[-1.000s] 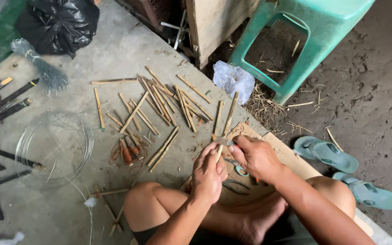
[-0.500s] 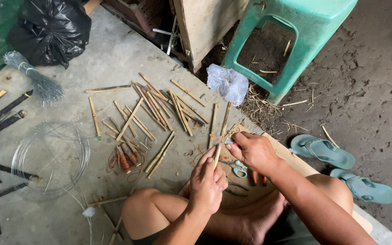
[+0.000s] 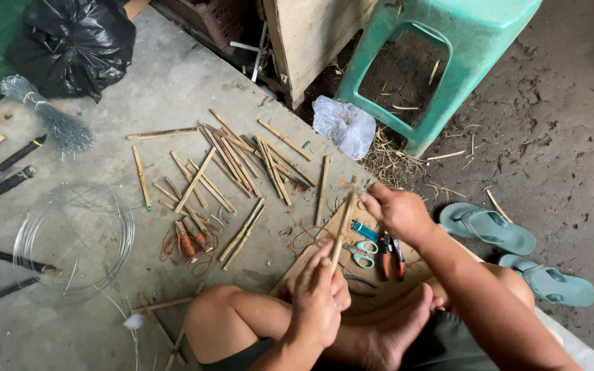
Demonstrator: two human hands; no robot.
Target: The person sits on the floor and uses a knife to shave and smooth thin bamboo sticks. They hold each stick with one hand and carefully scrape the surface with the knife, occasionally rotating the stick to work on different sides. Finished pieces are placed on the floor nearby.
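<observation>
Left hand (image 3: 319, 297): low over the bent knee, fingers curled; grip closed round the lower end of a bamboo stick (image 3: 342, 227).
Right hand (image 3: 397, 209): forearm reaching in from the right; fingertips pinched shut at the stick's top end.
Stick: tilted, spanning both hands, above scissors (image 3: 360, 252) and pliers (image 3: 392, 255).
Loose sticks (image 3: 235, 168): scattered on the concrete floor, beyond the hands.

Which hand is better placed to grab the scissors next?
Probably the right hand: it pinches only the top of the bamboo stick, just above the scissors. The left hand grips the stick's lower end.
</observation>
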